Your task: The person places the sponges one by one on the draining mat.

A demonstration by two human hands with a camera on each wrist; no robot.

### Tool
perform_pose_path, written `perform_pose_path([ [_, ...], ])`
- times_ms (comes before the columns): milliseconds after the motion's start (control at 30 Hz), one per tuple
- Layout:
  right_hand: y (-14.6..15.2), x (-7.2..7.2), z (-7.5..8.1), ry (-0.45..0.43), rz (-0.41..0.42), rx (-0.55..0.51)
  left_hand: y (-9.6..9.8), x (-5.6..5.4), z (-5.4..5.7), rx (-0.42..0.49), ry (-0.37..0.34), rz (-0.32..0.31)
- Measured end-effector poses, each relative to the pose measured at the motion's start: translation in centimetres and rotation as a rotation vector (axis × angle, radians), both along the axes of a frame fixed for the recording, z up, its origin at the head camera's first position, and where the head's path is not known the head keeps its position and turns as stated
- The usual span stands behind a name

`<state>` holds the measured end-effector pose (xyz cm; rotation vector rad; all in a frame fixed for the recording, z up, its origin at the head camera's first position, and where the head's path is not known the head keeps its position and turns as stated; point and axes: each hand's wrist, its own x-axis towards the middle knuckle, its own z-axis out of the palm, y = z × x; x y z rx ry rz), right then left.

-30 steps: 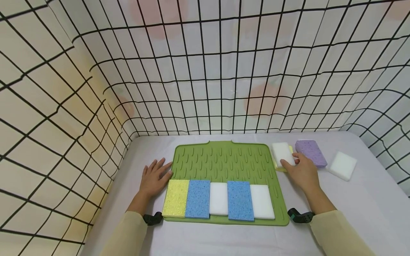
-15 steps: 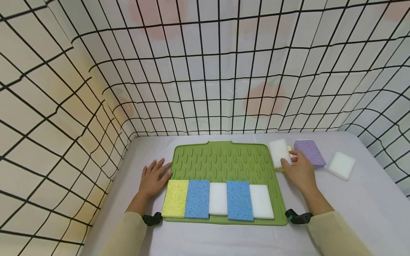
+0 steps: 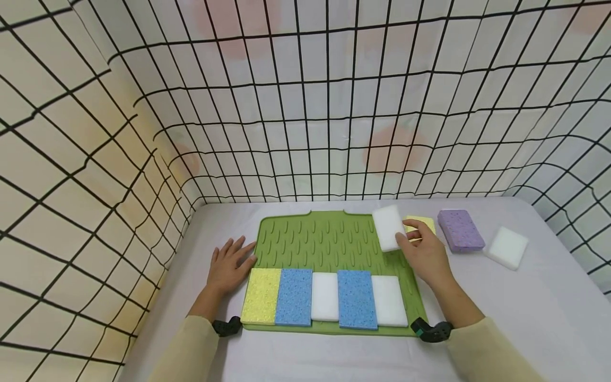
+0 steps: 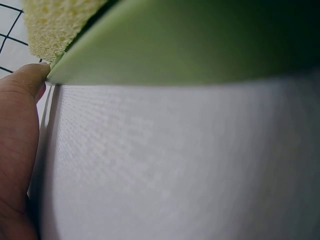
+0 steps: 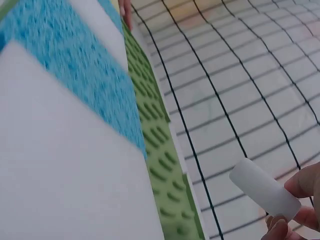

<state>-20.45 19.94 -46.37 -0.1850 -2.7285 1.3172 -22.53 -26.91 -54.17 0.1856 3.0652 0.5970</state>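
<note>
My right hand (image 3: 426, 253) pinches a white sponge (image 3: 387, 228) by its right edge, thumb in front and fingers behind. In the head view this sponge overlaps the upper right corner of a ridged green mat (image 3: 315, 239); the right wrist view shows the white sponge (image 5: 262, 190) end-on between thumb and fingers. My left hand (image 3: 231, 267) lies with fingers spread at the mat's left edge, its thumb by the yellow sponge (image 3: 261, 295). Along the mat's front, a blue sponge (image 3: 294, 297), a white one, another blue sponge (image 3: 357, 300) and another white one (image 3: 390, 301) follow in a row.
Right of the mat lie a yellow sponge (image 3: 425, 223), partly behind my right hand, a purple sponge (image 3: 460, 231) and a white sponge (image 3: 508, 248). A black wire grid (image 3: 329, 122) encloses the table at the back and both sides.
My right hand has lifted the white sponge off the yellow one and carried it left over the mat's corner, baring more of the yellow sponge. My left hand has stayed in place.
</note>
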Motion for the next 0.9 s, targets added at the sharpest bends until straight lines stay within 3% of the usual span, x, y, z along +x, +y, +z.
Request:
perform_pose_path([
  [400, -5.4, 0.2, 1.5, -0.089, 0.215, -0.298, -0.1, 0.1, 0.0, 0.002, 0.009, -0.002],
  [900, -13.8, -0.9, -0.4, -0.195, 0.301, -0.344, -0.1, 0.0, 0.0, 0.014, 0.02, -0.009],
])
